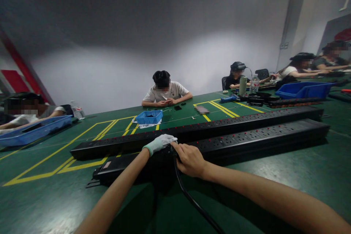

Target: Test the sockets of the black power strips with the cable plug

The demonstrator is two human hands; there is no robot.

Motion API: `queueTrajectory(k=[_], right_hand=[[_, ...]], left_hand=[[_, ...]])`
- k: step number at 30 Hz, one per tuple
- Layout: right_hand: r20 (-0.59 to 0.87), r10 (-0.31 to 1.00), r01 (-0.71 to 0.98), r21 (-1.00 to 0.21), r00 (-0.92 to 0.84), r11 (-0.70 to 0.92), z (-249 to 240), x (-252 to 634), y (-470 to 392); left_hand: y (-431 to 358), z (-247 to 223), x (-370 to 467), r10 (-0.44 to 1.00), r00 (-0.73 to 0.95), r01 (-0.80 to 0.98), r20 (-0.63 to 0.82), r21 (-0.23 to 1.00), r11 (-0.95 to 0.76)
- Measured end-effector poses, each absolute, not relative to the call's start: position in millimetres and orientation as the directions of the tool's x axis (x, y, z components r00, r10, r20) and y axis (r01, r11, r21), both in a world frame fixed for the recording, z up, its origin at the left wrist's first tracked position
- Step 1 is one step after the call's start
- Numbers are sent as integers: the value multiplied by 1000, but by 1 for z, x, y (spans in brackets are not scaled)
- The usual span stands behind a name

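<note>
Two long black power strips with rows of sockets and small red parts lie across the green table; the nearer strip (pixel 252 135) is under my hands, and the farther strip (pixel 233 121) runs behind it. My left hand (pixel 162 143), in a white glove, is closed at the middle of the nearer strip. Bare, my right hand (pixel 190 159) is closed beside it, its fingers at the top end of a thick black cable (pixel 189 199). The cable hangs down towards the bottom edge of the view. What the left fingertips hold is hidden.
Beyond the strips stands a small blue tray (pixel 149 117) on the green table (pixel 85 131). Larger blue bins stand at left (pixel 35 130) and right (pixel 304 90). Bottles (pixel 242 86) and black parts are at back right. Several people sit around the table.
</note>
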State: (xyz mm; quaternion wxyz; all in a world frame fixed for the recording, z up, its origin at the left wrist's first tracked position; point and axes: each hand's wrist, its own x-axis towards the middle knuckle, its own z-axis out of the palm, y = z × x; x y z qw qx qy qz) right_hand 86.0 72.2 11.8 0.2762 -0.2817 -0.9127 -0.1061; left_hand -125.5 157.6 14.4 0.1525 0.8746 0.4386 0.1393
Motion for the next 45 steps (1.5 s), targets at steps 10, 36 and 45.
queueTrajectory(k=[10, 36, 45], right_hand=[[568, 438, 554, 38, -697, 832, 10, 87, 73], [579, 441, 568, 48, -686, 821, 9, 85, 73], [592, 447, 580, 44, -671, 813, 10, 84, 72]], left_hand=[[153, 18, -121, 806, 586, 763, 81, 280, -582], [135, 28, -104, 933, 344, 937, 105, -110, -333], [121, 35, -98, 973, 190, 972, 131, -168, -167]])
